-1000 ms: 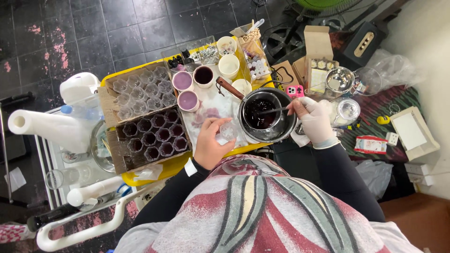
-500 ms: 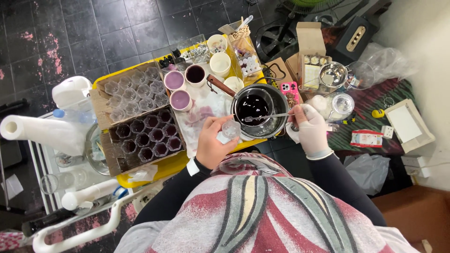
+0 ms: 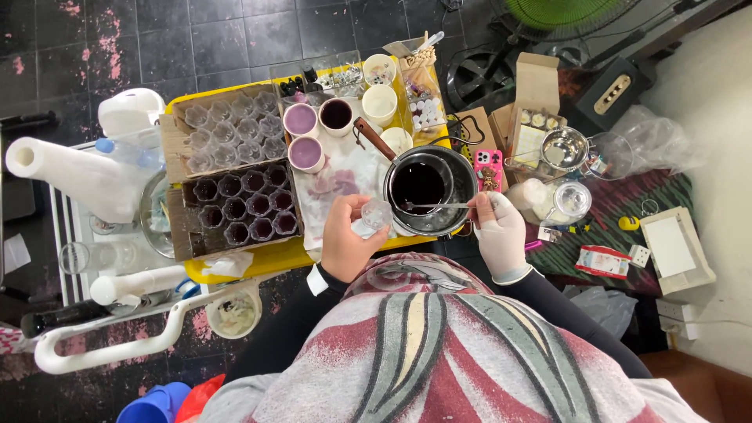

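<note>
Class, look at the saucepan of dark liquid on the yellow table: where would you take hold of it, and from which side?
Grip the brown handle, coming from the far left of the saucepan. It juts clear of the rim toward the cups, while the right hand and spoon occupy the near right side, and the pan is full, so keep it level.

Dark floor tiles with pink stains lie beyond the hands. A yellow bench sits under them. A green fan stands far ahead to the right. A pale wall runs along the right side, with a patterned rug beside it. Light is even and bright.
</note>
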